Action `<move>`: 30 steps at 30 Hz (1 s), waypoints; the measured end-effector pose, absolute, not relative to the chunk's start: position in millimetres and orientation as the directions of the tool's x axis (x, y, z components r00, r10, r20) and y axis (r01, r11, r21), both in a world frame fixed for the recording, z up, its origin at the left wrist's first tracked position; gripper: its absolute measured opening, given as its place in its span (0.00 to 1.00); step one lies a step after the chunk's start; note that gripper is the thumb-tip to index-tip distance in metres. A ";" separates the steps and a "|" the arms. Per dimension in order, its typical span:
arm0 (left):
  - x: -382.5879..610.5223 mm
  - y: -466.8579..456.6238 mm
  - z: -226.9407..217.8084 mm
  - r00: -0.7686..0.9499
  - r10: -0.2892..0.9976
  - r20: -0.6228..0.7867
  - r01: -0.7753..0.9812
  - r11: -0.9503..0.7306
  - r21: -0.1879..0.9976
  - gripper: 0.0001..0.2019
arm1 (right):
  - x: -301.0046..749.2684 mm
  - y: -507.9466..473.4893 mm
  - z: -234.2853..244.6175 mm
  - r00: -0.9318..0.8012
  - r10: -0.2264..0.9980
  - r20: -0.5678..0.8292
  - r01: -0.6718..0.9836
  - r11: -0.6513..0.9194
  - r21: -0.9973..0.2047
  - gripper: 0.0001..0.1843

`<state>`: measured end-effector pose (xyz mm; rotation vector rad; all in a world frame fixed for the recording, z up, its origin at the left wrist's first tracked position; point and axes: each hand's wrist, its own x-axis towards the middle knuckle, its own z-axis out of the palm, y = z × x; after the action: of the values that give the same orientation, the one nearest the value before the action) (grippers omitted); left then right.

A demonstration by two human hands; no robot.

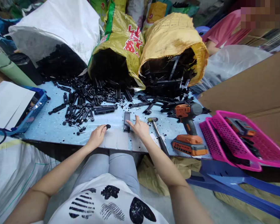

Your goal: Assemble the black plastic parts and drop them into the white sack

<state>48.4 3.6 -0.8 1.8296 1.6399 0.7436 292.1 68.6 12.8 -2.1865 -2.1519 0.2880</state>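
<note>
My left hand (pixel 96 137) is closed on a small black plastic part (pixel 108 126), pinched at the fingertips just above the table's front edge. To its right, a dark grey rectangular block (pixel 127 122) with slots lies on the table. My right hand (pixel 141 128) is beside this block, thumb and index finger spread, the thumb reaching its right side; the other fingers are partly hidden. A hammer (pixel 158 133) with a black grip lies right of that hand. Beyond both hands spreads a heap of black plastic parts (pixel 81 105) mixed with metal pins.
A white sack (pixel 60 25), a green-yellow sack (pixel 116 40) and an orange-yellow sack (pixel 170 37) open toward me. An orange cordless drill (pixel 189 127) stands at right beside pink baskets (pixel 233 155). A blue basket (pixel 40 101) sits left; another person's pink sleeve (pixel 224 29) shows behind.
</note>
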 end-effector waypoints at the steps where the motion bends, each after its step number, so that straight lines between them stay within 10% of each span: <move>1: 51.6 -0.1 -2.5 0.075 0.997 0.037 0.660 -0.077 0.747 0.14 | 281.1 72.3 11.0 0.079 0.989 -0.128 0.981 -0.100 -0.168 0.39; 5: 59.6 -6.1 -1.6 0.034 0.999 -0.004 0.501 -0.013 0.865 0.14 | 252.6 82.6 6.0 -0.057 0.991 -0.120 0.908 0.001 -0.419 0.29; 9: 62.8 -4.7 6.9 0.018 1.000 0.011 0.315 -0.016 0.949 0.19 | 246.4 63.5 7.8 -0.282 0.946 -0.159 0.348 -0.053 -0.936 0.27; 15: 75.6 -3.8 17.3 -0.006 0.997 0.078 0.223 -0.074 0.972 0.22 | 240.6 26.8 15.0 -0.534 0.818 -0.212 -0.207 -0.370 -0.905 0.35; 30: 91.0 -12.0 38.3 -0.041 0.895 0.444 0.521 -0.360 0.774 0.16 | 251.7 10.5 8.2 -0.402 0.912 0.078 0.180 0.162 -0.970 0.35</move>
<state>91.0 -12.0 38.3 1.8682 1.4943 1.3672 251.7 10.5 8.2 -1.0494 -1.7223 1.2928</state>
